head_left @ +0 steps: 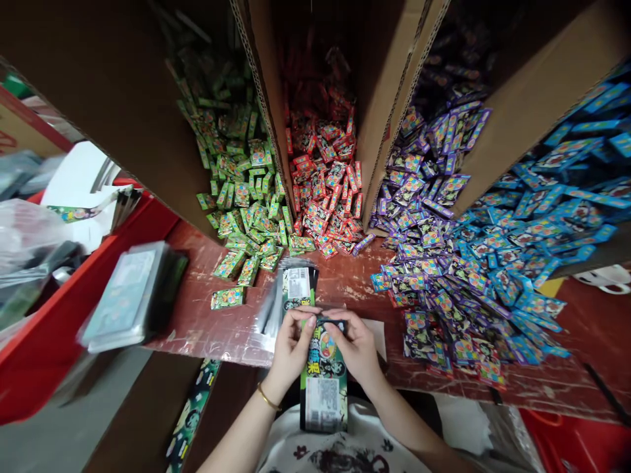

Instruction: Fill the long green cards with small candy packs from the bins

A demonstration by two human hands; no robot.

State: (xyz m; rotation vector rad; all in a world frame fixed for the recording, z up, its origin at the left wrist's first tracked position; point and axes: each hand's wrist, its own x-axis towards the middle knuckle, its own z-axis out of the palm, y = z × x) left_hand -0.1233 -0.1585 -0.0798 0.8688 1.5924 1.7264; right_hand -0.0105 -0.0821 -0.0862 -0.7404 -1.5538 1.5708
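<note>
A flat printed packet (324,374), green and black with large yellow characters and a white label panel low down, hangs in front of my body. My left hand (294,341) pinches its top left edge between thumb and fingers. My right hand (355,345) grips the top right edge the same way, thumb on the printed face. The fingertips of both hands nearly meet along the upper edge; what lies behind it is hidden. Just beyond my hands, a stack of similar packets (297,284) rests on the red table (197,315), beside clear plastic sleeves (269,315).
Cardboard dividers (389,112) separate heaps of small green packs (251,217), red packs (328,197), purple packs (419,203) and blue packs (527,230). Mixed packs spill toward the table's right front. Clear plastic cases (128,289) stand left, by a red bin (98,282).
</note>
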